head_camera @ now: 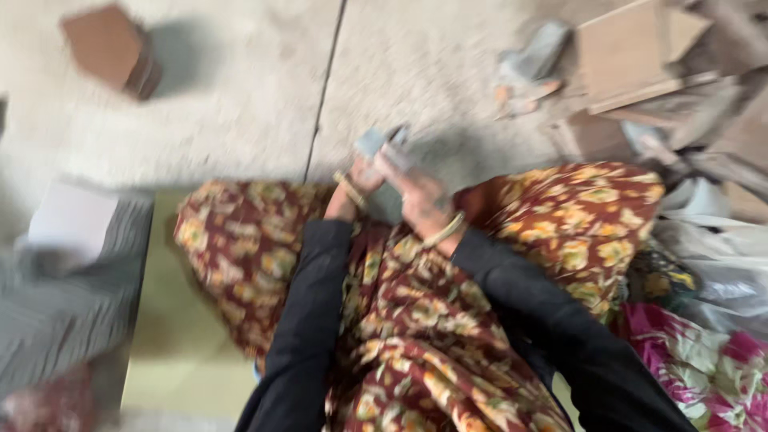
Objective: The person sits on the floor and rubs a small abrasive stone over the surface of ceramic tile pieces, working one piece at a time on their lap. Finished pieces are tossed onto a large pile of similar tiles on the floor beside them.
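Note:
The frame is motion-blurred. My left hand and my right hand meet above my lap, both wearing pale bangles, with black sleeves up to the wrists. Together they grip a small grey blocky object that sticks out past the fingers toward the concrete floor. Its exact shape cannot be made out. Below the hands spreads my red and yellow flowered garment.
A brown wooden block lies on the concrete floor at far left. Wooden boards and scraps pile up at upper right. A grey striped mat lies left, plastic and pink floral cloth right.

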The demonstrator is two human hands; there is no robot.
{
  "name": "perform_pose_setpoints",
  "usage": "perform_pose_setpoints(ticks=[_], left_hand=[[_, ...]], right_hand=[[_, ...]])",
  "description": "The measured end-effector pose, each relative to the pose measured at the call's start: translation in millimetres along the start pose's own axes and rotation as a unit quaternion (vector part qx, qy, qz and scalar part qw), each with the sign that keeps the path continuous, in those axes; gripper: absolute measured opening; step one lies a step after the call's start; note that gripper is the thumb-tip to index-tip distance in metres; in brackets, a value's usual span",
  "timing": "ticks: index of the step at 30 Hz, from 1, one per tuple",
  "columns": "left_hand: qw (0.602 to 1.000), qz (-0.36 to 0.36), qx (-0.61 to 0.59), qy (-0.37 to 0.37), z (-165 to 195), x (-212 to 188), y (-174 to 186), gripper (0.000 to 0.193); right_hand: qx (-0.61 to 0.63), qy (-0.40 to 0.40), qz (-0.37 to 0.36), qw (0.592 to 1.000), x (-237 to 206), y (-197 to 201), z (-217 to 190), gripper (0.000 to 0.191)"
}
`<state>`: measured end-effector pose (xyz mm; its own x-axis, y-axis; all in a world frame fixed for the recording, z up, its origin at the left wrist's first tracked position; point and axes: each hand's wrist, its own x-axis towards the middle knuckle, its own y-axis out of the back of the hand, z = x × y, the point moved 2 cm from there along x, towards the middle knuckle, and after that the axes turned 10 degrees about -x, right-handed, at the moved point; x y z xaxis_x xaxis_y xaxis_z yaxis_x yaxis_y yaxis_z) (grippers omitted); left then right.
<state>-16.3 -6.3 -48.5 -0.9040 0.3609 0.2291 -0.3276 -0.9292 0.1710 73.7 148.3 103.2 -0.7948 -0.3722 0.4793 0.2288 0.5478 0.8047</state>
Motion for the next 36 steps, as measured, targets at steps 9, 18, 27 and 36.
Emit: perform_pose_setpoints(ticks=[9,18,27,36], left_hand=[[0.979,-0.072,-0.101,0.162,26.3,-0.1,4.5,0.090],[0.992,-0.087,-0.079,0.039,60.4,0.3,5.1,0.094],[0.987,-0.057,-0.047,0.145,9.5,-7.8,-6.3,0.078],[0.991,-0.015,-0.037,0.127,38.0,1.9,-7.4,0.091]], right_hand=[[-0.014,-0.086,-0.058,0.995,5.3,-18.5,30.9,0.063],[-0.012,-0.099,-0.052,0.994,4.6,-20.4,83.4,0.074],[0.000,-0.099,-0.043,0.994,-1.8,-21.1,55.7,0.085],[-0.058,-0.028,0.016,0.998,19.0,-17.2,51.7,0.088]])
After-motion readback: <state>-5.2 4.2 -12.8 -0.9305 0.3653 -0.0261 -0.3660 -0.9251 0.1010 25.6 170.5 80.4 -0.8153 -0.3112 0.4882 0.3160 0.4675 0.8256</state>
